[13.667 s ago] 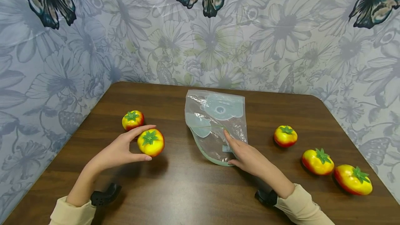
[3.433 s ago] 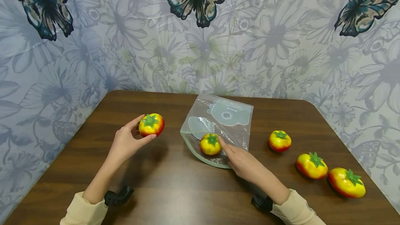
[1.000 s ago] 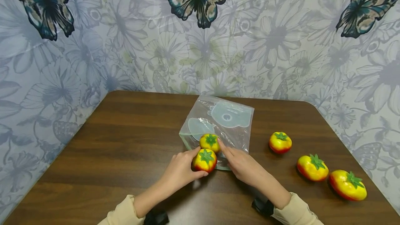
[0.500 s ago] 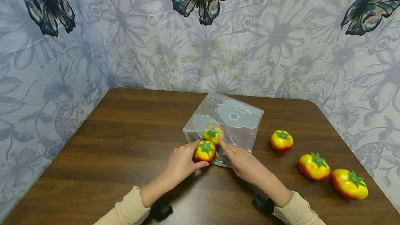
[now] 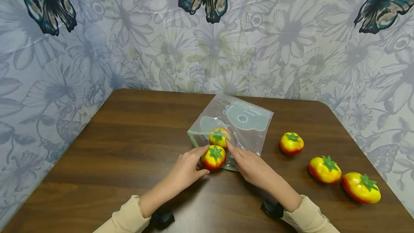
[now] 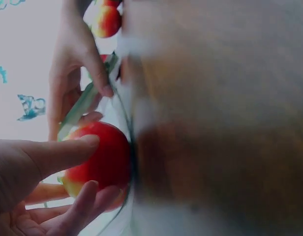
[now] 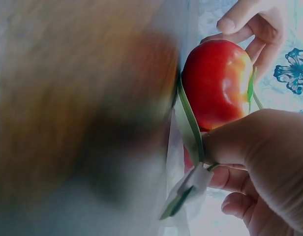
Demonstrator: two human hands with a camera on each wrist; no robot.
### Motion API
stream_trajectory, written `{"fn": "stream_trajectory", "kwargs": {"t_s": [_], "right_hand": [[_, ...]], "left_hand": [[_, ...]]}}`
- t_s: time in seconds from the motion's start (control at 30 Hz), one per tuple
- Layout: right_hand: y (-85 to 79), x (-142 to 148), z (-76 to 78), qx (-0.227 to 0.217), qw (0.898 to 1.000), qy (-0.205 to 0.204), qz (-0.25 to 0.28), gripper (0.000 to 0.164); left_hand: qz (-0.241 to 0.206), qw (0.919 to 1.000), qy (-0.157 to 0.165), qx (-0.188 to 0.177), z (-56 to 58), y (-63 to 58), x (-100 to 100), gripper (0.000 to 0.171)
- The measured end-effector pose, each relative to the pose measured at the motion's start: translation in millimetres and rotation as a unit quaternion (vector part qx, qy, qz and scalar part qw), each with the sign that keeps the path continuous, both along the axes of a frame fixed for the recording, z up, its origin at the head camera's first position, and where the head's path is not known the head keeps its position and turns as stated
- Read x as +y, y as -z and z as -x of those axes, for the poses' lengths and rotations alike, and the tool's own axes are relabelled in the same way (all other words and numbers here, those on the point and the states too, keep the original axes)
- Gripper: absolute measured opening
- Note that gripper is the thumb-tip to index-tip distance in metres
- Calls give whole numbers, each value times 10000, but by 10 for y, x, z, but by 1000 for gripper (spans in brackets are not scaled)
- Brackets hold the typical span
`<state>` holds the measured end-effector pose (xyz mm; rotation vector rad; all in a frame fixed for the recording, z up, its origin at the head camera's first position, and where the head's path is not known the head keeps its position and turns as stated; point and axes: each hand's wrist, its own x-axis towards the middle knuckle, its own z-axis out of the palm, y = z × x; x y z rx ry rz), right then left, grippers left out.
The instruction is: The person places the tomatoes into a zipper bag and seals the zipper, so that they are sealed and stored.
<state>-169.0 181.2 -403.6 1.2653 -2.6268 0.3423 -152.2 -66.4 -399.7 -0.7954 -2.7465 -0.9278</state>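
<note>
A clear plastic bag (image 5: 250,136) with a green edge lies at mid table, its mouth toward me. One yellow-and-red toy tomato (image 5: 217,138) shows through the film inside. In front of it, a second toy tomato (image 5: 215,159) sits at the mouth, on the lower edge in the right wrist view. My left hand (image 5: 185,170) is curved loosely beside this front tomato, index fingertip at its upper side; the thumb stands off it in the right wrist view. My right hand (image 5: 253,166) holds the bag's mouth edge between thumb and fingers, the green strip (image 7: 189,123) raised.
Several more toy tomatoes stand to the right: a small one (image 5: 291,143) nearer the bag, then a larger one (image 5: 325,169) and another (image 5: 361,187) by the right table edge. The brown wooden table (image 5: 136,132) ends at a floral backdrop (image 5: 226,53).
Earlier the left hand carried the second tomato from the left to the bag's mouth; just now its thumb draws back. The first tomato lies deeper in the bag. The right hand stays at the mouth.
</note>
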Motion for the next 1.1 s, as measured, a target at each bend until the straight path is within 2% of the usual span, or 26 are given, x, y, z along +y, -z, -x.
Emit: {"fn": "stream_trajectory", "kwargs": {"t_s": [0.33,0.97,1.1], "right_hand": [[-8,-33,-7,-88,9999,-52,108,82],[-19,-40,-21,-42,9999,-4,103,80],[-8,-39,-20,73,9999,-28,119,81]], "left_hand": [[-119,9995,30,287,10,-5,89,54],[11,9970,-138,766,179,39,191,44],[-6,9969,-178,767,203,54,194,45]]}}
